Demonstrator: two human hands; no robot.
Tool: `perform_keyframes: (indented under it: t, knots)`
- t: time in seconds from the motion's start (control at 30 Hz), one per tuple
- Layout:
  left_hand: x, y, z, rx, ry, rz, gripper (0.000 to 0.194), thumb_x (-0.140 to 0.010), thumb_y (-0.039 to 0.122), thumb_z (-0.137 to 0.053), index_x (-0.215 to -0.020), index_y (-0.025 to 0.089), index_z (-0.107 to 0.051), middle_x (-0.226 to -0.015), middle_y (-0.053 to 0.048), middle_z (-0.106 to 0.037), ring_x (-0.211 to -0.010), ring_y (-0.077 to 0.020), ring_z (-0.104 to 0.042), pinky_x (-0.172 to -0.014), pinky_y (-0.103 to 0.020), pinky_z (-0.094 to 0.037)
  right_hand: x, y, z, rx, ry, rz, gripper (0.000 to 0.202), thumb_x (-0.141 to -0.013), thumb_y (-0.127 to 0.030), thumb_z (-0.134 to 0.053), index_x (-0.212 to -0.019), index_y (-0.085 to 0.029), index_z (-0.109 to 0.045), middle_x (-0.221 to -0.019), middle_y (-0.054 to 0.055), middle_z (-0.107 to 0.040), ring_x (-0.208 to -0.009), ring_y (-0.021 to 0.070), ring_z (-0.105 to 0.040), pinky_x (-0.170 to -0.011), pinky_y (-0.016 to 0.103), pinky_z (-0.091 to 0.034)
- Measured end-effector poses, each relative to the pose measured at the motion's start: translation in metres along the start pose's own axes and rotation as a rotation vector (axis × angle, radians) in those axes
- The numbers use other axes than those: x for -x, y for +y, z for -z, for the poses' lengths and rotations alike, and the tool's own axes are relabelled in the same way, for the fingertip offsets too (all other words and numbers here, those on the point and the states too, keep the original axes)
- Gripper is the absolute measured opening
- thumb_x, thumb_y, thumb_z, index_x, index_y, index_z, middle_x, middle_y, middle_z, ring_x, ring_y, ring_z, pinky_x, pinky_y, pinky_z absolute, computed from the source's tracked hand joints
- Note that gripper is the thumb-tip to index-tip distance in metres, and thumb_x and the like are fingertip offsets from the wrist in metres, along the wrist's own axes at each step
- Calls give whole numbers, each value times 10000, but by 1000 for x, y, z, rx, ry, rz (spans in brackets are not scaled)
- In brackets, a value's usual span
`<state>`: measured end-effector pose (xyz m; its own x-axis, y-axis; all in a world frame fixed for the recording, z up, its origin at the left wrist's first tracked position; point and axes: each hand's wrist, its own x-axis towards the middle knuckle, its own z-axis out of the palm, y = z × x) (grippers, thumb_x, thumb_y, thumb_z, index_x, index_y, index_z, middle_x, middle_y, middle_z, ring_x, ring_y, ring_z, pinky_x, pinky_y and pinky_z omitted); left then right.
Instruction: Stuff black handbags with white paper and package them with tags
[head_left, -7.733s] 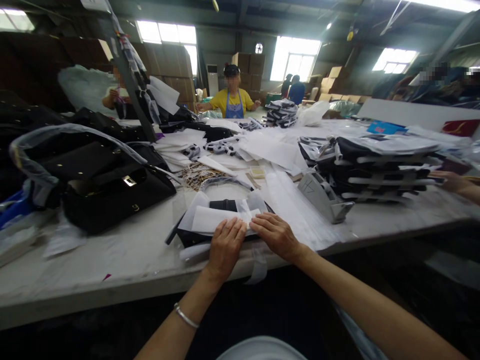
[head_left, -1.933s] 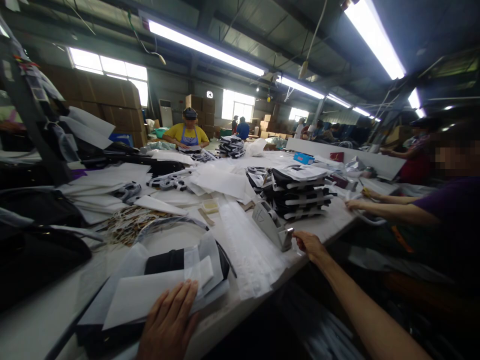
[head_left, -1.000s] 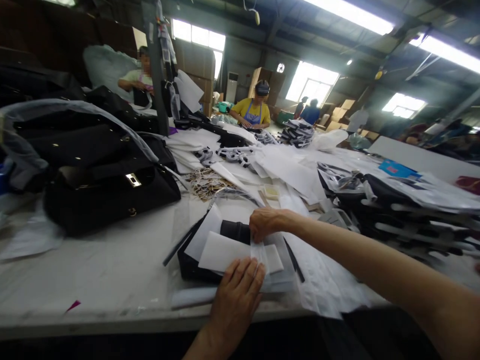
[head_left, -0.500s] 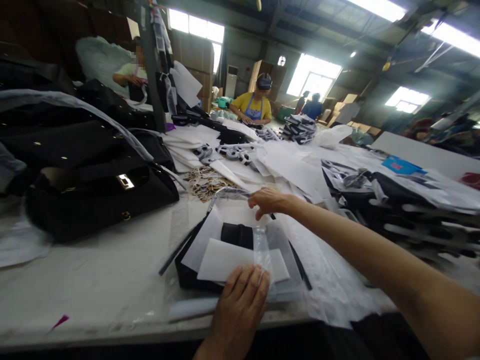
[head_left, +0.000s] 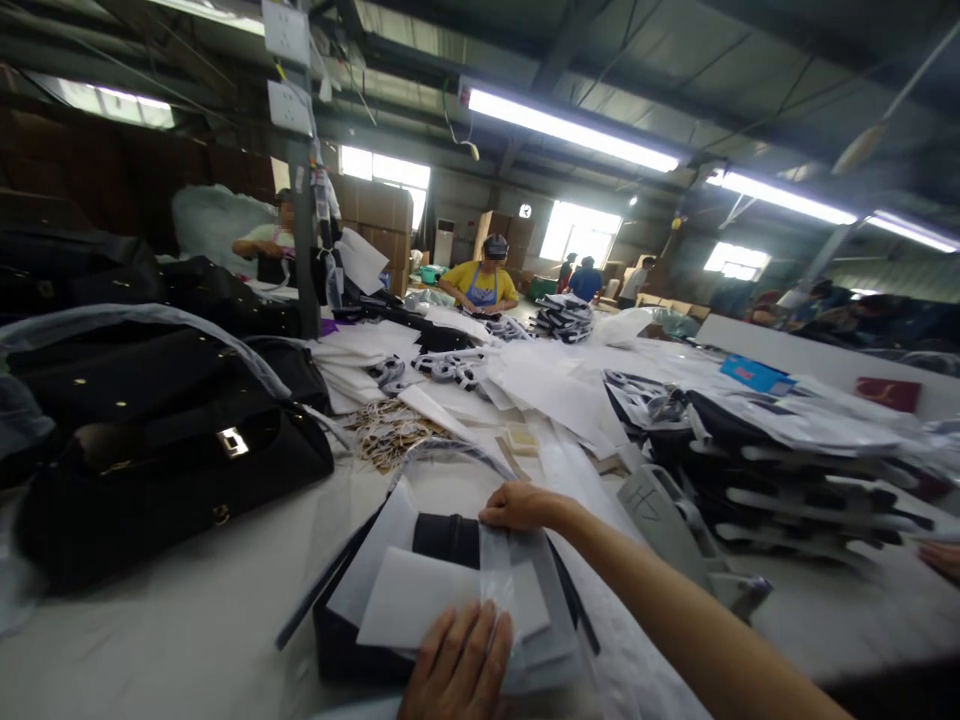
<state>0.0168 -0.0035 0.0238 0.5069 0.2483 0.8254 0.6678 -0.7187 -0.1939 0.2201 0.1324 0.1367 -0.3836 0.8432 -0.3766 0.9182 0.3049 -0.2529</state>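
Note:
A black bag (head_left: 337,640) lies on the table in front of me, partly covered by white paper sheets (head_left: 420,600). A clear plastic strip (head_left: 496,575) runs across the paper, beside a black strap piece (head_left: 448,538). My left hand (head_left: 459,660) lies flat over the lower part of the paper and strip, fingers extended. At the strip's upper end, my right hand (head_left: 514,506) is closed in a pinch on the plastic. The bag's wrapped handle (head_left: 450,445) arches behind it.
Large black bags (head_left: 172,450) fill the left. Tan cords (head_left: 397,430) and loose white paper (head_left: 555,385) lie behind. A grey tape dispenser (head_left: 667,520) and stacked black pieces (head_left: 795,490) are at right. A person in yellow (head_left: 484,285) works across the table; another hand (head_left: 941,557) shows far right.
My right hand has come down onto the strip's upper end and its fingers have closed. My left hand stays on the paper. The view has tilted upward, and the tape dispenser now shows.

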Motion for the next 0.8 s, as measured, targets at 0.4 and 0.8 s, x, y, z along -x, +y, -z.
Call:
perform_keyframes:
  t: [0.4, 0.8]
  knots:
    - [4, -7, -9, -35, 32, -48, 398, -997, 433, -411, -1223, 233, -672, -1186, -28, -709, -1135, -175, -601, -1092, -306, -340, 25, -38, -10, 114, 258, 5, 446, -971, -496, -461, -1080, -167, -742, -1097, 129, -738, -1051, 258, -663, -918, 342, -443]
    - [-29, 15, -32, 52, 111, 196, 372, -973, 124, -354, -1194, 184, -647, -1159, -58, -718, -1084, -206, -642, -1024, -408, -406, 110, -53, -86, -78, 687, 180, 544, -923, -446, -599, -1401, -203, -514, -1345, 104, -621, -1249, 267, -560, -1171, 442, -304]
